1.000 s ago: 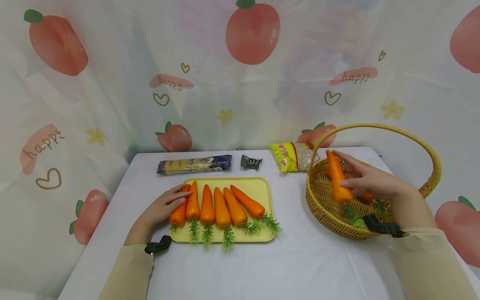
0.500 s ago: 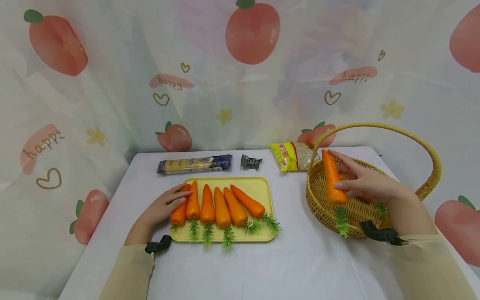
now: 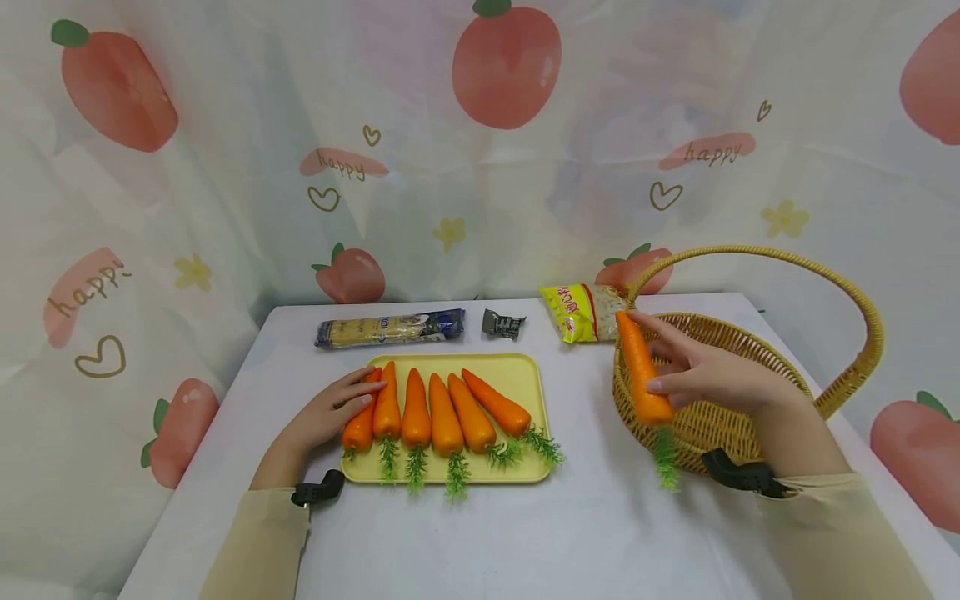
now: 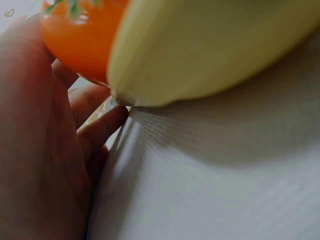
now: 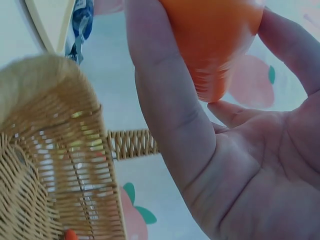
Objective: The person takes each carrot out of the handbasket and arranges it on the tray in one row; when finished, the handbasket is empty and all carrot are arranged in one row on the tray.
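Note:
My right hand (image 3: 712, 367) pinches an orange carrot (image 3: 639, 367) between thumb and fingers, above the left side of a wicker basket (image 3: 720, 427). Its tip points up and away, and a green frond (image 3: 664, 458) hangs from its thick end. In the right wrist view the carrot's orange body (image 5: 215, 40) is between the thumb and fingers. At the left edge of a yellow tray (image 3: 519, 373), my left hand (image 3: 322, 417) rests with its fingers over the leftmost carrot (image 3: 360, 429). Several more carrots (image 3: 444, 421) lie side by side on the tray, fronds toward me.
The basket's tall arched handle (image 3: 847, 292) rises over its right side. Along the table's back lie a long noodle packet (image 3: 390, 328), a small dark packet (image 3: 502, 324) and a yellow-and-clear bag (image 3: 577, 312). A patterned cloth (image 3: 480, 208) hangs behind the white tabletop (image 3: 480, 542).
My right hand has moved left with the carrot, from over the basket's middle to its left rim; the frond now hangs outside the rim. My left hand stays put.

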Demonstrator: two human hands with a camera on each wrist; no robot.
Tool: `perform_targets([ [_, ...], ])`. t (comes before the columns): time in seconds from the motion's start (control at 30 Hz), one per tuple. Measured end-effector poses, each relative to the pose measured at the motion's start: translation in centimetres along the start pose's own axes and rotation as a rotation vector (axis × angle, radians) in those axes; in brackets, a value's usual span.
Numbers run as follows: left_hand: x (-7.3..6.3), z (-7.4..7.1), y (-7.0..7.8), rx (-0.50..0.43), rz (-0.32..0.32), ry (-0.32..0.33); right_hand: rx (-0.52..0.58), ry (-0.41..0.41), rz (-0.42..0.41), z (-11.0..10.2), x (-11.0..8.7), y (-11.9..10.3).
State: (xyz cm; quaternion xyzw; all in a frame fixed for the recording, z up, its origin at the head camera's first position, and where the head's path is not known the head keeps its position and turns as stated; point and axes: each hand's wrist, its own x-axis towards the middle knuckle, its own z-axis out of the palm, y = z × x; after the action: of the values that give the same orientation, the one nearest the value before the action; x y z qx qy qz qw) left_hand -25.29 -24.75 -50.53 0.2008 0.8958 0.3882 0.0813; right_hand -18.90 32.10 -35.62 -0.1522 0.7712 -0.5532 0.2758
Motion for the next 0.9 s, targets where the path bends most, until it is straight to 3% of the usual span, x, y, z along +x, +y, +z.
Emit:
perform_targets([
  [0.33,-0.1,0.1,-0.1,-0.001,-0.004,0.004,-0.049,-0.01,-0.008,1.5,3.4,-0.4],
  [0.73,-0.1,0.1,0.1,-0.006,-0.003,0.005,-0.09,-0.004,0.084,4.1,8.2,-0.3],
  [0.9,0.0,0.0,0.1,-0.002,-0.001,0.008,-0.16,-0.011,0.114,5.4,9.9,-0.2],
])
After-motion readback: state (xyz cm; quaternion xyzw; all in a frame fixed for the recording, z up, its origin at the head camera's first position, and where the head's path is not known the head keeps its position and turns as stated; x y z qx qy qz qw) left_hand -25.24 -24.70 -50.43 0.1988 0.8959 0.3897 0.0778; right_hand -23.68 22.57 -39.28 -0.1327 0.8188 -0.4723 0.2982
